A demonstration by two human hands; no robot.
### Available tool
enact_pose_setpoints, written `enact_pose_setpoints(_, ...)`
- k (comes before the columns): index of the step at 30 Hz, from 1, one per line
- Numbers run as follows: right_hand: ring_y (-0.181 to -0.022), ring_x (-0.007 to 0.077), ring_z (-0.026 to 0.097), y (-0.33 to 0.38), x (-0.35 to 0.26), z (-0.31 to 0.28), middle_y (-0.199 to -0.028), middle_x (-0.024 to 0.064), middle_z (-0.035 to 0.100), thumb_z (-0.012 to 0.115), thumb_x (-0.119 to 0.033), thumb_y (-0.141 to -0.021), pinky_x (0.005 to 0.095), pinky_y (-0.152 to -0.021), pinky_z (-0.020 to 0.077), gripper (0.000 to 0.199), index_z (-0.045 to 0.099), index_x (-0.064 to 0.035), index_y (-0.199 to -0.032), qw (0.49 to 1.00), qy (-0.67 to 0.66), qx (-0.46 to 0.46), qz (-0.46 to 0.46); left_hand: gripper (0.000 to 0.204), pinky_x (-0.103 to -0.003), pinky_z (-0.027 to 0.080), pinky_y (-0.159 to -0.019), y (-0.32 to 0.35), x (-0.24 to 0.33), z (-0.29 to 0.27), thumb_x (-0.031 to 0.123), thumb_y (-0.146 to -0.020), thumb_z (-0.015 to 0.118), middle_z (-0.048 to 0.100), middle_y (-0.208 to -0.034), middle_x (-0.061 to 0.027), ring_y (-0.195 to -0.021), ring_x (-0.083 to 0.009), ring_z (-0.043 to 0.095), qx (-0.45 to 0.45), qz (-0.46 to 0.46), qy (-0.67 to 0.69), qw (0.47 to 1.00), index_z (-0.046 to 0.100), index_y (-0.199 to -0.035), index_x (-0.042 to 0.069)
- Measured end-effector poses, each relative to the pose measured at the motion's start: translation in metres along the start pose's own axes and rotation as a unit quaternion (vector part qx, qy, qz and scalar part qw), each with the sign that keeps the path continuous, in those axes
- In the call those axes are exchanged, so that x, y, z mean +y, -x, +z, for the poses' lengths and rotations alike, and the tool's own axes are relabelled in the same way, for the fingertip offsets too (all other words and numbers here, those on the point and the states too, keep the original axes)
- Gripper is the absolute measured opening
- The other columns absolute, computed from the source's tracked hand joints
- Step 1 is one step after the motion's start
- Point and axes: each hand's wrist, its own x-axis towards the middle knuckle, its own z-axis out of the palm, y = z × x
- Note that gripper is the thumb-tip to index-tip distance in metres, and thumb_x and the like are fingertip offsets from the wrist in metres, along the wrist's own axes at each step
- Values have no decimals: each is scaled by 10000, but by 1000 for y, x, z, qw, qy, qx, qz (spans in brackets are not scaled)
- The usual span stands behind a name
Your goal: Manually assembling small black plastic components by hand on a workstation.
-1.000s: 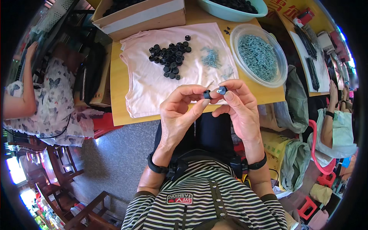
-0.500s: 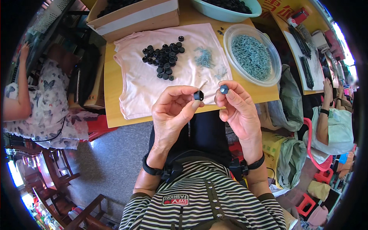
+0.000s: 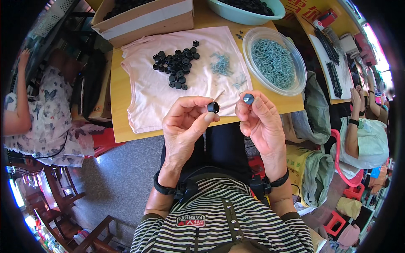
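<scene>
Above the table's near edge, my left hand (image 3: 182,126) pinches a small black round cap (image 3: 213,107) between thumb and fingers, its hollow side turned to the right. My right hand (image 3: 268,124) grips a small dark blue-grey piece with a pale, shiny centre (image 3: 248,99); its exact kind is unclear. The two pieces are apart. Beyond my hands, a pink cloth (image 3: 143,97) bears a pile of black caps (image 3: 177,65) and a smaller heap of silvery screws (image 3: 220,65).
To the right on the table (image 3: 120,128) stands a clear round tub (image 3: 301,80) of screws. A cardboard box (image 3: 145,23) and a pale green basin (image 3: 236,12) with black parts stand at the back. Other people sit at left (image 3: 19,111) and right (image 3: 358,135).
The view has shifted slightly, so the table's things sit a little further left. Both hands keep hold of their pieces, which are now somewhat further apart.
</scene>
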Motion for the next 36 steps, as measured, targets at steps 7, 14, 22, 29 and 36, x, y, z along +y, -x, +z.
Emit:
enact_pose_setpoints(7, -748, 108, 592, 2, 1, 3, -870, 97, 625, 603, -172, -892, 221, -532, 534, 227, 605, 12, -1025, 997, 69, 11, -28, 227, -273, 518, -778, 0, -2, -2, -30, -846, 599, 632, -936, -83, -839, -153, 636, -17, 1, 12, 1000, 558, -1069, -26)
enact_pose_setpoints(14, -775, 108, 645, 9, 1, 27, -877, 80, 669, 652, -34, -832, 209, -619, 531, 172, 621, 42, -984, 889, 412, 51, -192, 235, -318, 523, -815, 3, -5, 1, 47, -869, 611, 637, -977, -119, -857, -191, 641, -17, -6, 55, 998, 550, -1083, -29)
enact_pose_setpoints(22, -787, 160, 679, 10, 3, 29, -869, 109, 668, 663, -19, -810, 231, -629, 545, 174, 621, 37, -970, 859, 455, 43, -229, 237, -321, 525, -821, 3, -3, 4, 17, -857, 613, 636, -979, -127, -864, -198, 640, -13, 3, 47, 999, 548, -1079, -34)
enact_pose_setpoints(29, -746, 156, 669, 11, 3, 28, -856, 105, 667, 698, -21, -772, 240, -605, 536, 183, 637, 22, -939, 831, 496, 55, -244, 260, -289, 522, -820, 5, -3, 8, -46, -827, 623, 630, -991, -116, -866, -171, 633, 2, 13, 16, 1000, 559, -1079, -42)
enact_pose_setpoints(36, -782, 233, 658, 6, 5, 19, -894, 125, 667, 711, 1, -737, 291, -673, 529, 250, 648, 4, -979, 735, 579, 15, -353, 268, -251, 504, -821, 5, -5, 7, -54, -819, 631, 624, -1017, -92, -887, -134, 618, -6, 41, -42, 998, 580, -1082, -46)
